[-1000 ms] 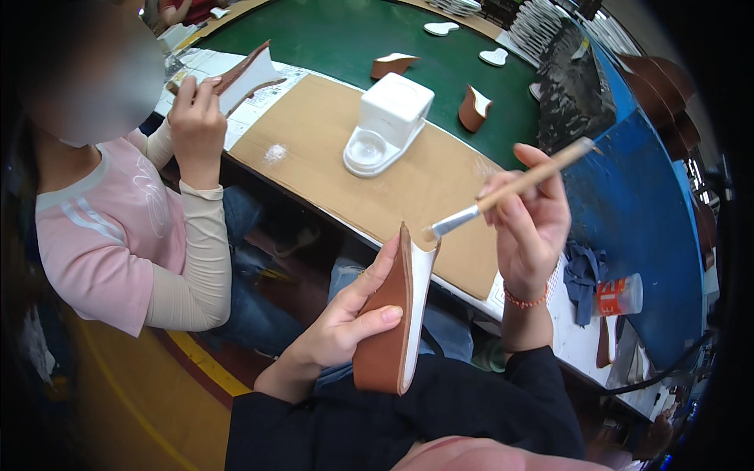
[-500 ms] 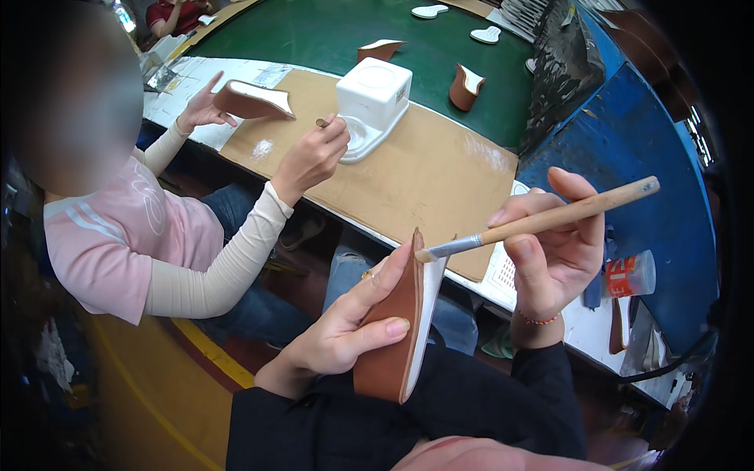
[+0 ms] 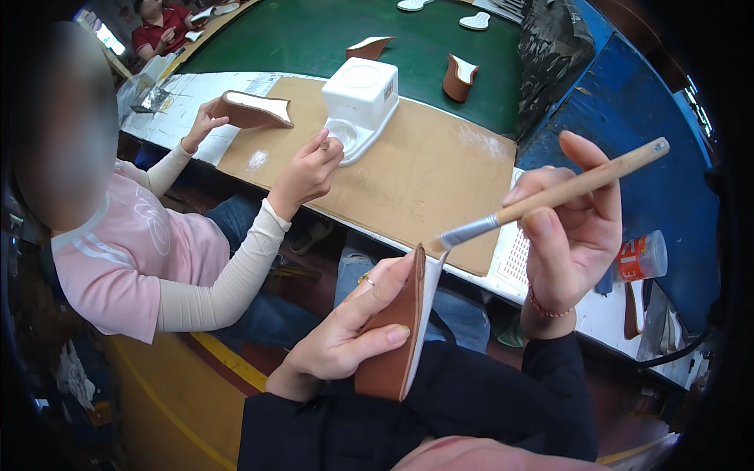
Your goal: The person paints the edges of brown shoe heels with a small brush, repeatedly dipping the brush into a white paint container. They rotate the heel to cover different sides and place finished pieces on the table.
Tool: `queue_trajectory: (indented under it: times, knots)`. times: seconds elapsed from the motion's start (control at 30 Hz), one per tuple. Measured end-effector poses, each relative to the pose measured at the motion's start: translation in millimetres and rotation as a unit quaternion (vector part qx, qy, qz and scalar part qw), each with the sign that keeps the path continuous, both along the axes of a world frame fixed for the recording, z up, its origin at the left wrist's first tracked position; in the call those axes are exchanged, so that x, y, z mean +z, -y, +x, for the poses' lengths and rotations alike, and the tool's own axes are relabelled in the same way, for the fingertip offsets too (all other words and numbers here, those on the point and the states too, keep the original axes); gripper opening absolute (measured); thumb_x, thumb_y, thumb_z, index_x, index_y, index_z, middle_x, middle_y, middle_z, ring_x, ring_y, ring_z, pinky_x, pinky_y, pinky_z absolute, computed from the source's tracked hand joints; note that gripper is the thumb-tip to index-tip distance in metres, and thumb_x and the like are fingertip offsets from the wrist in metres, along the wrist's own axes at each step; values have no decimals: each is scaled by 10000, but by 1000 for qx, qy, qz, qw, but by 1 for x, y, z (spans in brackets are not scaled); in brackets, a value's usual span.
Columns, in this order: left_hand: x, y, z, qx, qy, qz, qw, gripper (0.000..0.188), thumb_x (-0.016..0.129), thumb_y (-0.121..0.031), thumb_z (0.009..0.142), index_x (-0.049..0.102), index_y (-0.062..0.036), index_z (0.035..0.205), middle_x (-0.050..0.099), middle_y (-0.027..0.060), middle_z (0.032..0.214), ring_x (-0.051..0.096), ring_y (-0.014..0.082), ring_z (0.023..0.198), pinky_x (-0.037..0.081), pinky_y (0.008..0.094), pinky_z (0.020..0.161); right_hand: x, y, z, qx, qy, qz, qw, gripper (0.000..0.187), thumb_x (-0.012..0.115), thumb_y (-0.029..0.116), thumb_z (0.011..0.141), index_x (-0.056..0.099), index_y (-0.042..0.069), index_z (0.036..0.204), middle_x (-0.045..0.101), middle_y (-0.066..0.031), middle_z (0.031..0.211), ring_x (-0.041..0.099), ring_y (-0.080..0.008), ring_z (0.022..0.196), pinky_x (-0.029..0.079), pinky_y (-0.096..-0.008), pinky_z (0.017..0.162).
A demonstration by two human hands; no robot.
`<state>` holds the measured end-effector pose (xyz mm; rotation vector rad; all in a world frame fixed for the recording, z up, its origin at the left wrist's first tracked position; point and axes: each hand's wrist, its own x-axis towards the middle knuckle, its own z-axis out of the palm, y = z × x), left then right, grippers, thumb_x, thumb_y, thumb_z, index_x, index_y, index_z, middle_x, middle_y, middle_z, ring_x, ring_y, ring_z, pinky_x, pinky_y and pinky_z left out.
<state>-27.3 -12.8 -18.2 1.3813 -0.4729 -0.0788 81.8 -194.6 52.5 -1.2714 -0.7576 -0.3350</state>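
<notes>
My left hand is closed around a brown wedge shoe sole with a white upper face, its narrow tip pointing up and away from me. In my right hand I pinch a wooden-handled paintbrush between thumb and fingers. The brush's metal ferrule slants down to the left, and its bristles are at the narrow tip of the sole; whether they touch is hard to make out. Just beyond stands a white dispenser with a round dish at its front.
A co-worker in a pink shirt sits at left, with a similar brown sole at one hand. Behind the cardboard sheet runs a green belt carrying several soles. A clear cup and blue panel stand at right.
My right hand has shifted up and right, bringing the bristles from the sole's white face to its tip. The sole stays in my left hand. The co-worker's far hand has closed toward their sole.
</notes>
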Motion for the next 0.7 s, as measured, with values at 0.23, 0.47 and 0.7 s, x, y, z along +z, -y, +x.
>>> queue_trajectory:
  times: [0.23, 0.47, 0.7]
  knots:
    - [3, 3, 2, 8, 11, 1, 1000, 649, 515, -28, 825, 242, -100, 1410, 281, 151, 1381, 286, 293, 1253, 173, 366, 1045, -1, -2, -5, -7, -12, -25, 1000, 554, 625, 57, 766, 370, -85, 1236, 603, -133, 771, 591, -156, 722, 466, -241, 702]
    - [7, 6, 5, 76, 45, 57, 994, 643, 507, -32, 830, 232, -82, 1409, 282, 162, 1373, 289, 284, 1240, 184, 359, 1035, -4, 0, -4, -50, 82, -17, 995, 556, 611, 59, 793, 339, -42, 1268, 606, -149, 814, 597, -167, 754, 471, -259, 736]
    - [7, 13, 10, 109, 59, 61, 990, 639, 502, -50, 837, 221, -73, 1411, 280, 164, 1373, 293, 278, 1231, 183, 359, 1033, -12, -3, -5, -65, 113, -42, 991, 577, 620, 33, 788, 318, -25, 1276, 605, -166, 819, 599, -181, 751, 470, -272, 719]
